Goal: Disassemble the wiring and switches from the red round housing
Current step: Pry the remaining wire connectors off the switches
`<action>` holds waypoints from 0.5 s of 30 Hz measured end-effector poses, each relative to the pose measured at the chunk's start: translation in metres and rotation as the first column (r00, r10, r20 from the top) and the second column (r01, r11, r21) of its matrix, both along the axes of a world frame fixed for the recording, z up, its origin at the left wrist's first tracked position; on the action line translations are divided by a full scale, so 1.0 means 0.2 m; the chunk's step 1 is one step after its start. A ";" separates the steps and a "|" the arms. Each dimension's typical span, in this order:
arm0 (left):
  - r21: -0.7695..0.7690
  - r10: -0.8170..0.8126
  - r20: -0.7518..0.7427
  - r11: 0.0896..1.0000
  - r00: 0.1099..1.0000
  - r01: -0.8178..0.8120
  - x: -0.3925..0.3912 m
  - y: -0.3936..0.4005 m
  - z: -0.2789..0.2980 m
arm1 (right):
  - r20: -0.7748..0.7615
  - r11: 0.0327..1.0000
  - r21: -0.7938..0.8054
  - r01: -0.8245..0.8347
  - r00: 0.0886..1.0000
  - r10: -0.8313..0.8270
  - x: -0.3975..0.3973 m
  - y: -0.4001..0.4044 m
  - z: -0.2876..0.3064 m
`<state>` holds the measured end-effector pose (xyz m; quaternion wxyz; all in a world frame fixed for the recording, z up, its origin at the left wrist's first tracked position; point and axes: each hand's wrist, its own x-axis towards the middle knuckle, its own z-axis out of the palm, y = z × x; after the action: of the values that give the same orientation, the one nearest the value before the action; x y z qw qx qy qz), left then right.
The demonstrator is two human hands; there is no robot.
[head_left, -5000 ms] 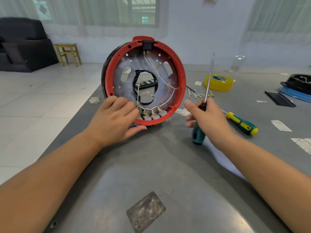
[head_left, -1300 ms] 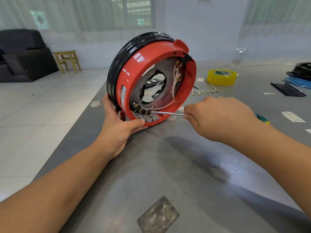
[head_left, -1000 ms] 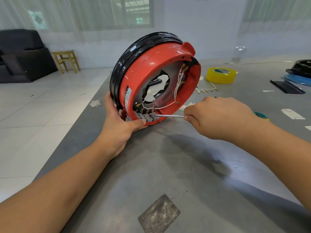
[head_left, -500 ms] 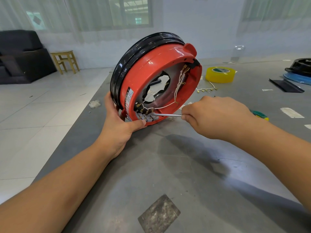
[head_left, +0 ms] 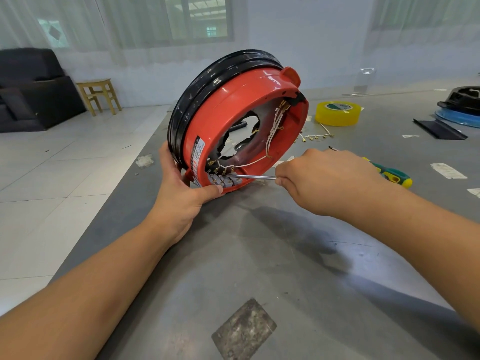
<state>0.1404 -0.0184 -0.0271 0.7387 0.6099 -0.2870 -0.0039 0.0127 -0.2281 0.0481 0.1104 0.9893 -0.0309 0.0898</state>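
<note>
The left hand (head_left: 181, 196) is clamped on the lower rim of the red housing (head_left: 233, 110), thumb pressed beside the grey switches (head_left: 224, 181), propping it on edge on the desk (head_left: 259, 255). The right hand (head_left: 330, 181) is closed around a screwdriver (head_left: 253, 176), its tip now at the switch row under the white wires (head_left: 272, 128). Five seconds ago the housing faced the camera and the tool pointed up; since then it has turned sideways and the shaft has gone in, so loosening the switches looks under way. A second screwdriver (head_left: 389, 174) and yellow tape (head_left: 337, 113) lie beyond.
</note>
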 end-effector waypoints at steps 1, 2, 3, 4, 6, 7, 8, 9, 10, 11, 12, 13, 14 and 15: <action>0.001 -0.004 0.009 1.000 1.000 0.004 0.00 0.00 0.00 | -0.001 1.000 0.005 -0.002 1.000 0.002 0.00 0.00 0.00; 0.002 -0.006 0.014 1.000 1.000 0.006 0.00 0.00 0.00 | -0.001 1.000 0.009 -0.003 1.000 0.003 0.00 0.00 0.01; 0.003 -0.008 0.014 1.000 1.000 0.008 0.00 0.00 0.00 | 0.002 1.000 0.012 -0.002 1.000 0.002 0.01 0.00 0.01; 0.004 -0.010 0.009 1.000 1.000 0.010 0.00 0.00 0.00 | 0.005 1.000 0.011 0.001 1.000 -0.001 0.00 0.01 0.01; 0.002 -0.008 -0.017 1.000 1.000 0.008 0.00 0.00 0.00 | 0.011 1.000 0.003 0.015 1.000 -0.015 0.00 0.02 0.00; 0.001 -0.003 -0.031 1.000 1.000 0.003 0.00 0.00 0.01 | 0.015 1.000 0.000 0.024 1.000 -0.024 0.00 0.02 -0.01; 0.000 0.001 -0.040 1.000 0.999 -0.001 0.00 0.00 0.01 | 0.019 0.999 0.000 0.033 0.999 -0.033 0.00 0.03 -0.02; -0.001 0.003 -0.046 1.000 0.999 -0.003 0.00 0.00 0.01 | 0.021 0.999 0.001 0.043 0.999 -0.043 0.00 0.03 -0.03; -0.003 0.005 -0.052 1.000 0.999 -0.005 0.00 0.00 0.01 | 0.022 0.999 0.002 0.051 0.998 -0.051 0.00 0.03 -0.03; -0.009 0.006 -0.062 1.000 0.998 -0.007 0.00 0.00 0.01 | 0.022 0.998 0.004 0.056 0.998 -0.056 0.00 0.03 -0.04; -0.018 0.007 -0.076 1.000 0.997 -0.008 0.00 0.01 0.01 | 0.025 0.998 0.004 0.058 0.998 -0.058 0.00 0.04 -0.05; -0.030 0.006 -0.091 1.000 0.996 -0.008 -0.01 0.01 0.01 | 0.037 0.998 0.000 0.057 0.998 -0.057 0.01 0.04 -0.06; -0.044 0.003 -0.106 0.999 0.994 -0.008 -0.01 0.01 0.01 | 0.055 0.998 -0.007 0.058 0.997 -0.057 0.00 0.05 -0.07; -0.059 0.000 -0.117 0.998 0.993 -0.007 -0.01 0.01 0.01 | 0.075 0.998 -0.013 0.059 0.996 -0.058 0.00 0.05 -0.08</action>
<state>0.1383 -0.0171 -0.0251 0.7719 0.5870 -0.2422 -0.0298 0.0131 -0.2177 0.0312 0.1194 0.9831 -0.0631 0.1235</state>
